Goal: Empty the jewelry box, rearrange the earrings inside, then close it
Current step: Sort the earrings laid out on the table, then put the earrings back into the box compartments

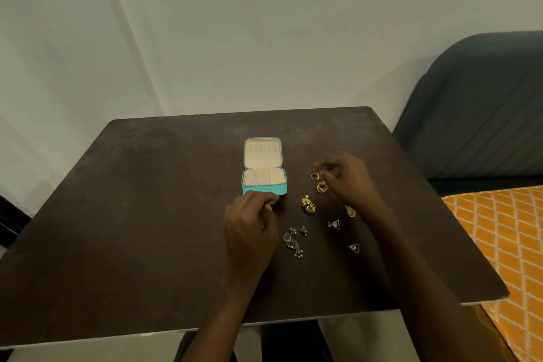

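Head view: teal jewelry box (264,167) sits open on the dark table (147,200), cream compartments look bare. Left hand (249,226) rests just in front of it, fingers curled, can't tell if it pinches anything; right hand (349,176) hovers loosely curled, blurred, over gold rings (318,181). Gold earrings (308,205), silver earrings (293,241) and triangle studs (334,224) lie loose right of the box.

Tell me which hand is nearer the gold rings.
Right. The right hand hovers right beside the gold rings, fingers curled just above them. The left hand sits farther off, down-left of them, by the front of the teal jewelry box.
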